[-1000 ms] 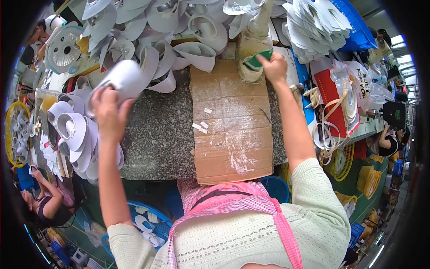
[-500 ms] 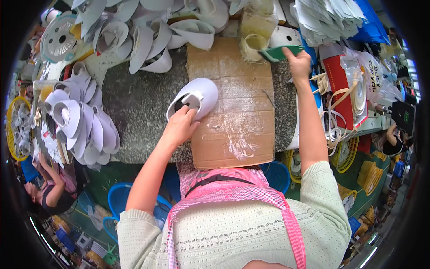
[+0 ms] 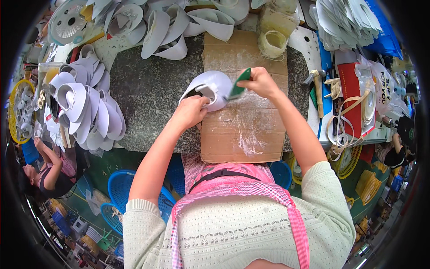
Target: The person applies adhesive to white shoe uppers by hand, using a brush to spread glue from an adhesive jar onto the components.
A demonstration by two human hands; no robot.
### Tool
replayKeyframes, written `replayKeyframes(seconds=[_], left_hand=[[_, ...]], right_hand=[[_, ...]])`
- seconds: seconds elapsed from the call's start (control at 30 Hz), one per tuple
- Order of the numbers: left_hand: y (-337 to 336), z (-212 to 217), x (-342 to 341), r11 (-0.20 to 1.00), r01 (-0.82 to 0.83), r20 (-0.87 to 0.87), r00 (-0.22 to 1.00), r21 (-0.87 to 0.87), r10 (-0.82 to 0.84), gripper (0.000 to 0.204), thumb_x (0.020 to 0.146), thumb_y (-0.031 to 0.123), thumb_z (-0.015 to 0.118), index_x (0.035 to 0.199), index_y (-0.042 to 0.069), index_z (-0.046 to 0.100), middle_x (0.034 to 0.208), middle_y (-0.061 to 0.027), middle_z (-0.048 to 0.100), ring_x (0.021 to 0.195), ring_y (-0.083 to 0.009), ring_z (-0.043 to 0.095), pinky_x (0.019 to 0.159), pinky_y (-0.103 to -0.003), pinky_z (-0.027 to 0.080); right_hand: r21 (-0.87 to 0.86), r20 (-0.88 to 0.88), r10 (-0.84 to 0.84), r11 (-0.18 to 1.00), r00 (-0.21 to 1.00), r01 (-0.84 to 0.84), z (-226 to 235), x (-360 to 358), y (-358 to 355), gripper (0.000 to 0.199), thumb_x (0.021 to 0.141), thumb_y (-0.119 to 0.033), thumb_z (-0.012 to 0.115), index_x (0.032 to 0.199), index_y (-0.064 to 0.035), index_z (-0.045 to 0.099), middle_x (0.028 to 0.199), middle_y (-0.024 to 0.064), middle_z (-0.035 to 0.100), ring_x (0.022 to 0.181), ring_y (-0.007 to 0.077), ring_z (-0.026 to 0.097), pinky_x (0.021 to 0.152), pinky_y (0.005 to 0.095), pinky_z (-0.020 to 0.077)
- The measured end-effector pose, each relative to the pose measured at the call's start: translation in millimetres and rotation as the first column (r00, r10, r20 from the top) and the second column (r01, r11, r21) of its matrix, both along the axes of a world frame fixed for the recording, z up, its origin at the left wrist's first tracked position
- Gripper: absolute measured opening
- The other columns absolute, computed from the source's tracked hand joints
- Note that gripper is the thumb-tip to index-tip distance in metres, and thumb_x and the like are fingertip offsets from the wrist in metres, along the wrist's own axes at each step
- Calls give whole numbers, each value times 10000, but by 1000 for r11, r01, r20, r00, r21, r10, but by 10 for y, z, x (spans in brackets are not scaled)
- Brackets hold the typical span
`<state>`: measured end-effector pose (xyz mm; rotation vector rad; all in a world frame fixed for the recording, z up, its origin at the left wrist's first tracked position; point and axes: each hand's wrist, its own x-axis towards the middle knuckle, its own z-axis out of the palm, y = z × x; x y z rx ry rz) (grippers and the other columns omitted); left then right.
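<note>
A white rounded slipper-like piece [image 3: 210, 87] lies tilted across the left edge of the cardboard sheet [image 3: 244, 139]. My left hand [image 3: 192, 111] grips its near rim, some fingers hidden inside the opening. Pinched in my right hand [image 3: 260, 82] is a flat green-handled tool [image 3: 242, 83], like a glue brush. Its blurred lower end meets or hovers by the right side of the white piece; I cannot tell which. Behind the right hand stands a glue-crusted yellowish pot [image 3: 273, 44]. Whitish dried smears mark the cardboard.
More white pieces are heaped at the back [image 3: 168, 31] and stacked at the left [image 3: 89, 103]. A hammer [image 3: 318, 92], a red box [image 3: 349, 96] and pale tape lie at the right. Blue baskets [image 3: 121, 190] stand below the table. Another person [image 3: 51, 175] sits at far left.
My right hand has brought the green-handled tool from the pot's mouth down and left to the white piece. My left hand keeps its hold on the piece. The whole view has shifted slightly.
</note>
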<state>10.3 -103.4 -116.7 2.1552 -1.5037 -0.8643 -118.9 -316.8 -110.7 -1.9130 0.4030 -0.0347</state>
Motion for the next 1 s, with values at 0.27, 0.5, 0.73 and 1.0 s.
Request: replayKeyframes(seconds=[0.27,0.5,0.73,1.0], left_hand=[[-105,329,-181,972,-211,102,970,-106,222,185,738,111,551,847,-36,525,824,-220,560,780,-381,558,712,-434,441],[-129,37,-166,926,-322,-708,607,196,361,400,794,198,609,1137,36,480,986,-74,572,878,-138,539,770,-262,419],[-38,170,-162,839,-437,-903,123,323,411,672,860,569,273,1335,94,266,1194,-34,482,1031,-128,459,794,-293,391],[12,402,-167,782,-588,-950,71,206,303,890,775,724,141,1353,50,212,1231,-144,471,1126,-238,448,934,-405,335]], right_hand=[[-163,442,-588,690,677,705,394,-40,-834,107,739,-149,676,732,-51,634,616,1,607,500,66,513,453,234,397],[-69,497,-712,537,496,841,428,-429,-1218,178,741,-180,664,678,-17,633,573,42,606,434,72,507,394,241,360],[425,206,-540,801,816,423,338,-42,99,150,740,-141,671,730,-4,609,625,53,608,453,73,507,407,204,406],[300,189,-344,912,920,280,348,-157,601,140,750,-137,636,687,-14,613,578,16,585,440,70,495,393,203,358]])
